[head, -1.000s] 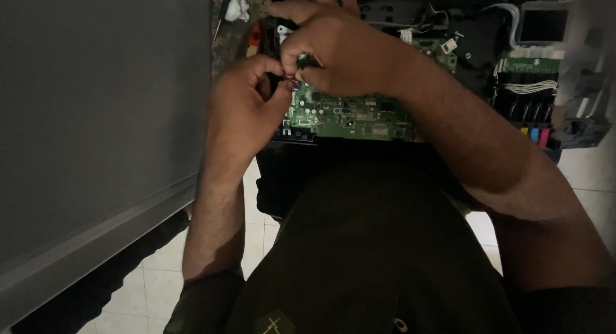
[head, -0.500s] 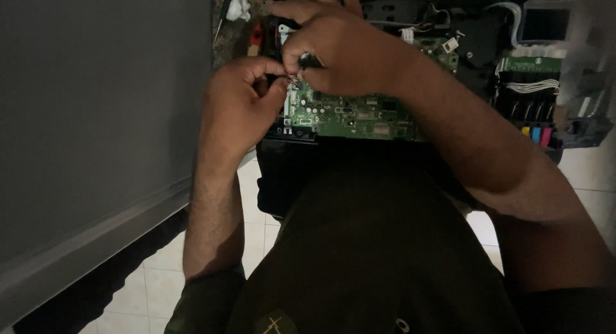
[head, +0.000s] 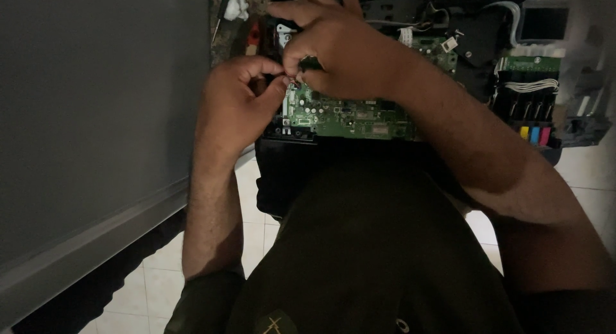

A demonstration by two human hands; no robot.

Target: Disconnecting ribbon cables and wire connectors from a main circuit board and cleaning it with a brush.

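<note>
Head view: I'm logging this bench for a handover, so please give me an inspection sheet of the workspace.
Surface: pale tiled floor shows below the opened machine; its support is hidden.
Job's things: green circuit board lies exposed in the black printer body.
Clutter: yellow, blue and pink ink cartridges at the right; white scraps top left.
Grippers: left hand and right hand pinch together at the board's left corner; what they pinch is too small to tell.
Cables: white ribbon wires at the right.
Surroundings: grey panel on the left.
</note>
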